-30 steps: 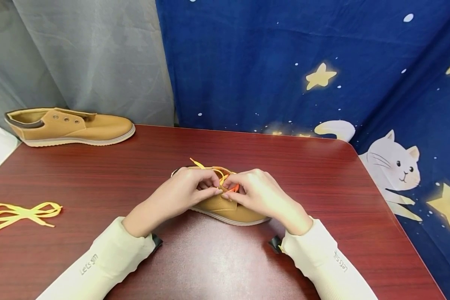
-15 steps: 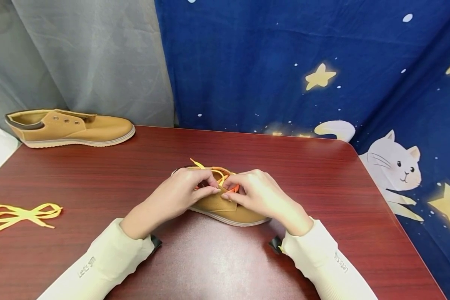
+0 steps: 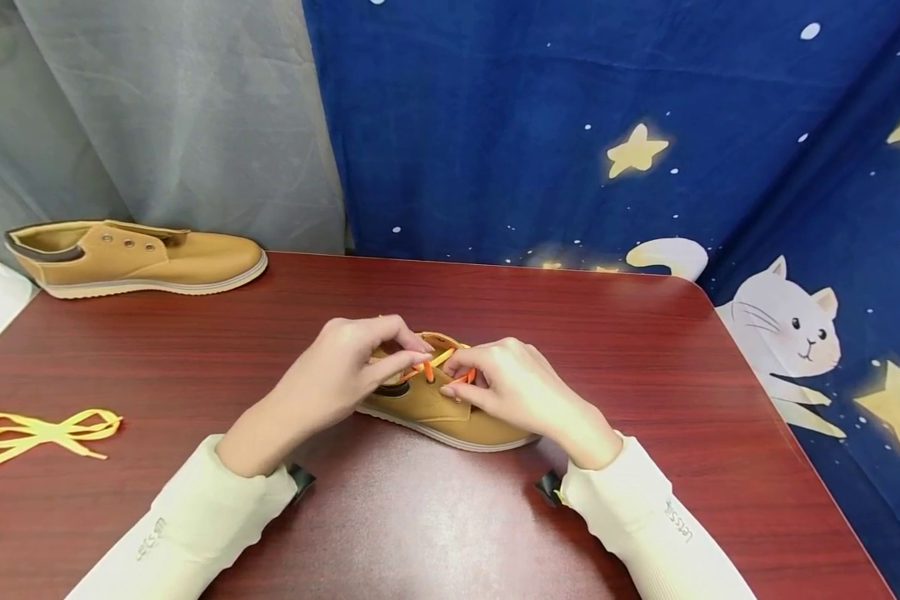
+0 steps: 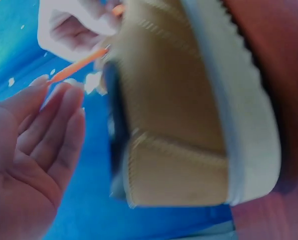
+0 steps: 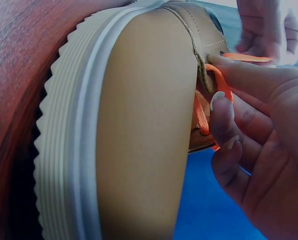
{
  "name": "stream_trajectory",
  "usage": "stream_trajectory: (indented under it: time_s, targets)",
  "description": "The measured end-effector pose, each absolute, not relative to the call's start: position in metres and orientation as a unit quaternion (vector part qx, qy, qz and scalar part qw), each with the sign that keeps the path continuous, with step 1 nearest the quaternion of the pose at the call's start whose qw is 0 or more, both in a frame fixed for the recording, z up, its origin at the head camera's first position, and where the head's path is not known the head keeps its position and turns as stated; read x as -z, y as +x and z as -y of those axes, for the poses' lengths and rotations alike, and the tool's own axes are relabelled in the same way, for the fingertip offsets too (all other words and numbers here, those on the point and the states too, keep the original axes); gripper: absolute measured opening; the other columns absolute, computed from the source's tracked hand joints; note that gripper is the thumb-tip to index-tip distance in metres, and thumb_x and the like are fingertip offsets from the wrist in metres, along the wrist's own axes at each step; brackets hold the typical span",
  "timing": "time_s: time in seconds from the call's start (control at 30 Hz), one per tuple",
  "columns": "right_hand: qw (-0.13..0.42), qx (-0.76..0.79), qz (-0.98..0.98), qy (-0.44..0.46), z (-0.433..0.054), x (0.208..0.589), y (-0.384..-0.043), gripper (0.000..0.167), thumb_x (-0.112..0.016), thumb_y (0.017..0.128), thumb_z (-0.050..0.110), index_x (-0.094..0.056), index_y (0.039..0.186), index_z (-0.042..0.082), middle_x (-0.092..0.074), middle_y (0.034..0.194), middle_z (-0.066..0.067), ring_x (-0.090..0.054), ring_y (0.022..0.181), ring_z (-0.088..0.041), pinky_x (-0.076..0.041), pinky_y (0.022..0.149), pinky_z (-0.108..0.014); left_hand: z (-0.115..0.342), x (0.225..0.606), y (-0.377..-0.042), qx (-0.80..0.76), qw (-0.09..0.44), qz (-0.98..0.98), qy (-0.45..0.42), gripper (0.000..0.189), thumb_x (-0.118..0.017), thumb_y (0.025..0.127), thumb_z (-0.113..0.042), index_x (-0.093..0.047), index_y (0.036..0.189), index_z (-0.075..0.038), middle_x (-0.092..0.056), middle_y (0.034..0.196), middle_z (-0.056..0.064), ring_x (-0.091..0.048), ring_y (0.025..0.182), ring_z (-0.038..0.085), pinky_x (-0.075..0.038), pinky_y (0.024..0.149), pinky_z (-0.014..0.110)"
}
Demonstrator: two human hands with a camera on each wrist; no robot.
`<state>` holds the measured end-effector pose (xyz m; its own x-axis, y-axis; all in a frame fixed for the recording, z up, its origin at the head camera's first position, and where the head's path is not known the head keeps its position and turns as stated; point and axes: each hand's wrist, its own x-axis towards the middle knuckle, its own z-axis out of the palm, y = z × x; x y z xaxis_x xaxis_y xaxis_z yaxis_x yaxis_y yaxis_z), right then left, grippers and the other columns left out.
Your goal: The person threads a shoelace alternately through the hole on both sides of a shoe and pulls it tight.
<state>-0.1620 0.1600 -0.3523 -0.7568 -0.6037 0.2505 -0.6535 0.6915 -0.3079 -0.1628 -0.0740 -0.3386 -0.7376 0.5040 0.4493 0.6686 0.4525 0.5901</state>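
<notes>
A tan lace-up shoe (image 3: 427, 410) stands on the table in front of me, toe to the right. My left hand (image 3: 317, 379) pinches the orange shoelace (image 4: 79, 66) between thumb and fingertips, near the ankle opening. In the left wrist view that strand runs taut from the top eyelet to my fingertips. With thumb and fingers, my right hand (image 3: 525, 390) pinches the shoe's eyelet flap (image 5: 207, 60). An orange loop of lace passes beside those fingers in the right wrist view. Yellow lace also crosses the shoe's opening in the head view.
A second tan shoe (image 3: 142, 258), its eyelets unlaced, stands at the table's back left. A bundled yellow shoelace (image 3: 48, 432) lies on the left of the table (image 3: 435, 525). Grey and blue curtains (image 3: 495, 125) hang behind the back edge.
My left hand has moved up and left from the eyelet flap, drawing the orange lace out with it. The right hand keeps its place on the shoe.
</notes>
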Motion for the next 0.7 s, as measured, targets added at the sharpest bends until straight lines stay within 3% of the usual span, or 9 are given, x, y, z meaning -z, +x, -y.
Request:
stream_trajectory:
  time_s: [0.17, 0.57, 0.7]
  targets:
    - [0.065, -0.188, 0.919, 0.341, -0.16, 0.353, -0.162, 0.008, -0.077, 0.089, 0.03, -0.075, 0.094, 0.025, -0.063, 0.066, 0.019, -0.047, 0.057, 0.001, -0.04, 0.056, -0.019, 0.086, 0.325, -0.162, 0.428, 0.128, 0.835, -0.323, 0.004, -0.075, 0.091, -0.011, -0.071, 0.091, -0.014, -0.077, 0.086, -0.004, -0.065, 0.07, 0.004, -0.049, 0.063, 0.018]
    - [0.062, -0.185, 0.921, 0.337, -0.159, 0.353, -0.162, 0.006, -0.077, 0.089, 0.029, -0.073, 0.092, 0.026, -0.063, 0.067, 0.018, -0.058, 0.062, -0.006, -0.042, 0.058, -0.02, 0.109, 0.299, -0.154, 0.497, 0.175, 0.804, -0.275, 0.005, -0.073, 0.092, -0.008, -0.07, 0.095, -0.006, -0.079, 0.093, 0.002, -0.074, 0.078, 0.004, -0.057, 0.07, 0.016]
    - [0.068, -0.183, 0.92, 0.341, -0.159, 0.353, -0.161, 0.006, -0.077, 0.089, 0.029, -0.074, 0.092, 0.025, -0.064, 0.068, 0.018, -0.058, 0.063, -0.005, -0.042, 0.058, -0.02, 0.116, 0.291, -0.15, 0.503, 0.216, 0.791, -0.274, 0.005, -0.072, 0.091, -0.002, -0.07, 0.096, -0.003, -0.078, 0.091, -0.008, -0.074, 0.077, 0.001, -0.055, 0.068, 0.014]
